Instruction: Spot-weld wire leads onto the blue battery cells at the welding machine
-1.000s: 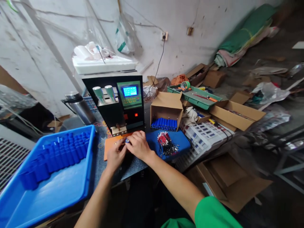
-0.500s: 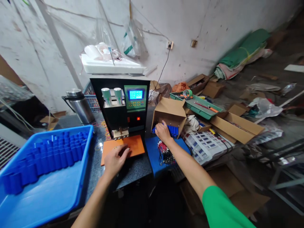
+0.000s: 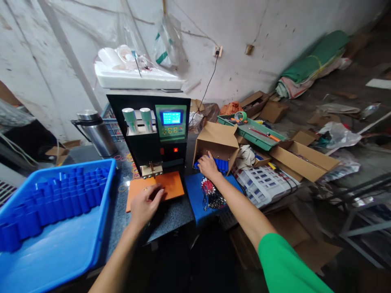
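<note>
My left hand (image 3: 147, 203) rests on the orange board (image 3: 174, 185) in front of a black machine with a lit screen (image 3: 171, 118). Its thumb is apart from the bent fingers, and nothing shows between them. My right hand (image 3: 208, 166) reaches into an open cardboard box (image 3: 216, 142), its fingers apart over blue cylinders (image 3: 222, 165) lying there. The fingertips are partly hidden among the cylinders. Below that wrist, a bundle of red and black wire leads (image 3: 210, 197) lies on a blue surface (image 3: 194, 191).
A blue tray (image 3: 105, 203) with rows of blue-wrapped cylinders (image 3: 71, 199) stands at the left. Behind it is a steel jug (image 3: 99, 134). White foam (image 3: 137, 79) sits on the machine. At the right are a green tool tray (image 3: 256, 134) and a long carton (image 3: 305, 160).
The view has shifted slightly, so most things sit a little further left and higher. My right hand's fingers have spread a little over the cylinders. My left hand stays on the orange board.
</note>
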The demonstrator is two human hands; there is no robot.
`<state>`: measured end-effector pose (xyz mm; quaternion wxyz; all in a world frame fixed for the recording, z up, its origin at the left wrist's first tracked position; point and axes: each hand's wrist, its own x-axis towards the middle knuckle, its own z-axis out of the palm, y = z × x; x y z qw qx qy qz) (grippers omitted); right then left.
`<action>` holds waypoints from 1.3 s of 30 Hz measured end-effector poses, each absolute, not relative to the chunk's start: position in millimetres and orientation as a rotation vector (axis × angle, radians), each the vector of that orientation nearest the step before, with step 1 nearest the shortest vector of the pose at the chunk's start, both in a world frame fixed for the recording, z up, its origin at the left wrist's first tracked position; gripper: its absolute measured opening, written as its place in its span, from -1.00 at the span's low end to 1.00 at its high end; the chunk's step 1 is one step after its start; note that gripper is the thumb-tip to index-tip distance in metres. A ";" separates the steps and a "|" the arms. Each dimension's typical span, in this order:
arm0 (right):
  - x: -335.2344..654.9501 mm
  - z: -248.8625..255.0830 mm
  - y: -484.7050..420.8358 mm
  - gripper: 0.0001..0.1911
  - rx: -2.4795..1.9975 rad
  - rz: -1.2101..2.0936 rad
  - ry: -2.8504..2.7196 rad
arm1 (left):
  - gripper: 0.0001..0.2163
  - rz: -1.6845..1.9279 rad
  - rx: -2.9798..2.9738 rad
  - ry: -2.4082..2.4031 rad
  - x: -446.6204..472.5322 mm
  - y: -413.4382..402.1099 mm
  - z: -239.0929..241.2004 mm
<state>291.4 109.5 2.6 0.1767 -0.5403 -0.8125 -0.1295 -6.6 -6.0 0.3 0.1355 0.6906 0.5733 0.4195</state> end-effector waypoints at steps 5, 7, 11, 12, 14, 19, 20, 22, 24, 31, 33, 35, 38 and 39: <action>292.2 0.6 109.8 -0.77 -1.570 -0.257 -2.206 | -0.64 1.193 1.983 1.667 -7.3 -6.0 1.4; 293.7 1.1 106.9 -0.73 -1.550 -0.225 -2.194 | -0.63 1.184 1.976 1.669 -7.4 -5.9 2.0; 304.5 6.6 91.6 -0.60 -1.447 -0.198 -2.119 | -0.63 1.184 1.986 1.644 -7.1 -5.0 2.3; 308.2 8.9 85.7 -0.59 -1.437 -0.196 -2.080 | -0.62 1.187 1.984 1.645 -6.8 -4.8 2.3; 315.2 13.5 72.9 -0.59 -1.463 -0.173 -1.989 | -0.61 1.192 1.971 1.652 -5.9 -4.4 2.3; 320.2 19.1 46.3 -0.68 -1.733 0.027 -1.832 | -0.61 1.199 1.946 1.640 -3.3 -3.5 2.4; 318.3 18.8 42.7 -0.71 -1.779 0.077 -1.838 | -0.61 1.199 1.941 1.644 -3.1 -3.1 2.0; 312.5 17.7 36.8 -0.76 -1.832 0.162 -1.884 | -0.61 1.199 1.934 1.645 -3.3 -2.0 0.6; 305.9 16.5 32.5 -0.78 -1.860 0.203 -1.932 | -0.62 1.193 1.938 1.629 -4.0 -0.9 -0.7; 297.9 13.0 40.7 -0.74 -2.032 0.272 -1.849 | -0.63 1.184 1.954 1.637 -4.2 -0.3 0.1; 297.7 10.1 45.8 -0.78 -2.047 0.323 -1.826 | -0.64 1.188 1.957 1.653 -3.6 -0.6 0.3; 297.7 6.2 48.8 -0.79 -2.029 0.345 -1.770 | -0.63 1.187 1.947 1.657 -3.2 -0.6 -0.2; 300.6 0.6 49.5 -0.79 -1.880 0.401 -1.626 | -0.63 1.181 1.927 1.649 -3.3 -0.6 -1.4; 302.7 -0.3 49.2 -0.80 -1.803 0.434 -1.574 | -0.63 1.184 1.928 1.646 -3.5 -0.5 -1.7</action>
